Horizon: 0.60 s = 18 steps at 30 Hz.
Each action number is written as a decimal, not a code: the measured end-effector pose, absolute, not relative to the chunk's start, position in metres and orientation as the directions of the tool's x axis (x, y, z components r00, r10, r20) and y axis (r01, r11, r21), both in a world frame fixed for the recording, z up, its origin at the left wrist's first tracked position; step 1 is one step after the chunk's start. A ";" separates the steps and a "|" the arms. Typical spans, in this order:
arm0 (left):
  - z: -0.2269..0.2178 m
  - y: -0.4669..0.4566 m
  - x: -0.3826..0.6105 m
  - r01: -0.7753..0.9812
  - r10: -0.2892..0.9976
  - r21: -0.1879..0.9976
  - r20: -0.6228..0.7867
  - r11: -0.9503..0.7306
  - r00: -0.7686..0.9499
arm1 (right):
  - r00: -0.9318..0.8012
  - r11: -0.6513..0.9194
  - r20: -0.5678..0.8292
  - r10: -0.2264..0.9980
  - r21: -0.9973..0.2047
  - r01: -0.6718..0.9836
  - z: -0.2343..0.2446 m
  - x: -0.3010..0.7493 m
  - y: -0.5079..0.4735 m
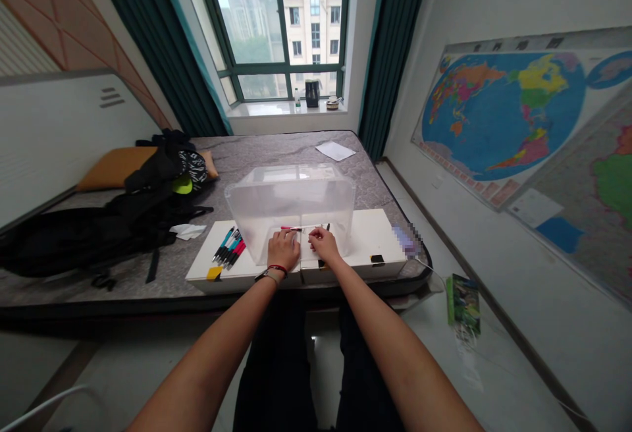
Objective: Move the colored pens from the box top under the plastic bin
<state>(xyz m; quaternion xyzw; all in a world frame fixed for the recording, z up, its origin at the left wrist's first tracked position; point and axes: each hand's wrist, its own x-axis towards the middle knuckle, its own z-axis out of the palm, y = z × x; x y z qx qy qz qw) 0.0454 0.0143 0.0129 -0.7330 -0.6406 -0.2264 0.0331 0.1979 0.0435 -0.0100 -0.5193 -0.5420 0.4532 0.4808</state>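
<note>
My left hand is closed around a red pen whose tip sticks out to the right, just in front of a clear plastic box. My right hand is pinched beside it, with a dark pen poking up behind its fingers; whether it grips that pen I cannot make out. Both hands rest on a white board lying on the bed. A bunch of several coloured pens lies on the board to the left of my left hand.
A black backpack and dark clothes lie on the grey mattress at left, with an orange cushion behind. A white paper lies near the window. A green packet sits on the floor at right, below the wall maps.
</note>
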 end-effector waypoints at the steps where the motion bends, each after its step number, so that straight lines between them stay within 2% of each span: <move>1: 0.013 0.014 0.045 0.950 0.923 0.251 0.376 -0.184 0.080 | 0.000 0.047 0.047 0.999 -0.991 0.124 -0.010 0.198 0.044; 6: 0.014 0.016 0.043 0.910 0.929 0.370 0.367 -0.189 0.044 | -0.012 0.029 0.028 1.000 -0.994 0.107 -0.012 0.198 0.045; 9: 0.023 0.021 0.041 0.787 0.941 0.586 0.338 -0.192 -0.022 | -0.018 0.025 0.023 1.000 -0.992 0.122 -0.015 0.198 0.048; 11: 0.036 0.026 0.042 0.567 0.959 0.811 0.256 -0.142 -0.126 | -0.023 0.017 0.014 1.000 -0.991 0.136 -0.016 0.198 0.049; 13: 0.054 0.030 0.046 0.165 0.968 0.986 0.066 -0.026 -0.241 | -0.029 0.009 0.005 1.000 -0.990 0.140 -0.015 0.197 0.050; 14: 0.064 0.030 0.049 -0.094 0.961 0.995 -0.066 0.042 -0.269 | -0.032 0.006 0.001 0.999 -0.991 0.135 -0.014 0.197 0.051; 16: 0.085 0.029 0.057 -0.552 0.934 0.828 -0.266 0.094 -0.240 | -0.038 0.002 -0.002 0.999 -0.994 0.109 -0.012 0.198 0.050; 18: 0.105 0.023 0.064 -0.785 0.937 0.615 -0.314 0.077 -0.155 | -0.039 -0.009 -0.012 0.999 -0.997 0.082 -0.010 0.198 0.050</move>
